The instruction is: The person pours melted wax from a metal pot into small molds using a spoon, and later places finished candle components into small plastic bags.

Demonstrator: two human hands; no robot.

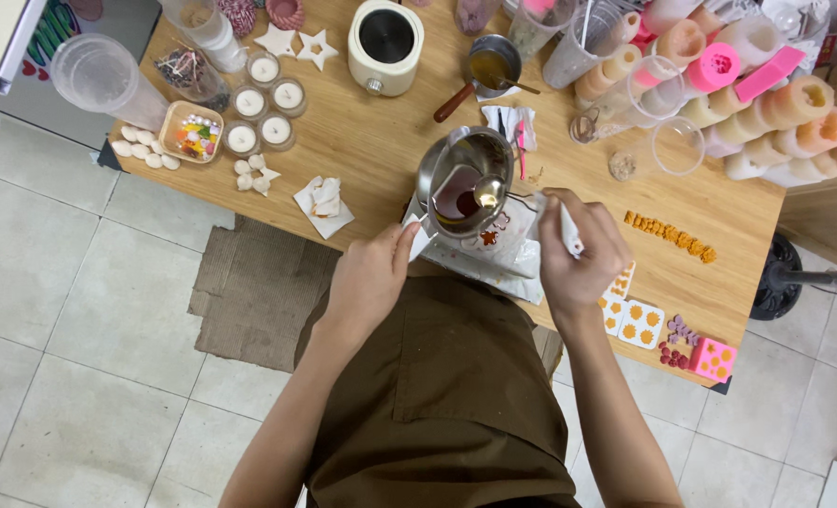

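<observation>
Frame centre: left hand grips the handle of a tilted steel melting pot; right hand, fingers closed, holds a spoon over a clear mould, partly filled with dark wax.

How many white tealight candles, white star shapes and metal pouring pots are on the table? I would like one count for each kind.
White tealight candles: 5
White star shapes: 2
Metal pouring pots: 2
Total: 9
</observation>
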